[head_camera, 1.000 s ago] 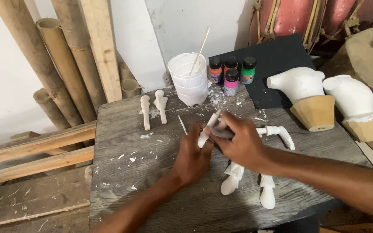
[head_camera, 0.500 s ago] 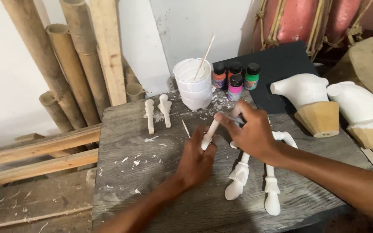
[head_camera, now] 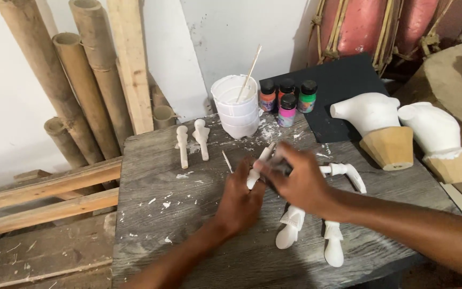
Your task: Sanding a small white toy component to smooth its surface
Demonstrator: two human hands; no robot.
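Both my hands meet over the middle of a grey wooden table [head_camera: 188, 235]. My left hand [head_camera: 240, 202] grips the lower end of a white carved limb piece [head_camera: 260, 161]. My right hand [head_camera: 295, 176] closes around the same piece higher up, fingers blurred, with something dark under the palm that I cannot make out. Two white carved legs [head_camera: 290, 230] [head_camera: 333, 247] lie just below my right wrist. Another white bent piece [head_camera: 348, 174] lies to the right of that hand.
Two small white carved pieces [head_camera: 191, 140] lie at the table's back left. A stack of white cups with a stick [head_camera: 236, 109] and several paint bottles [head_camera: 287, 99] stand at the back. Two white torsos on wooden bases [head_camera: 380, 128] [head_camera: 439, 139] stand right. Bamboo poles [head_camera: 76, 80] lean left.
The view has shifted slightly. My right hand has slid along the white limb piece and is blurred with motion; my left hand keeps its hold on the lower end.
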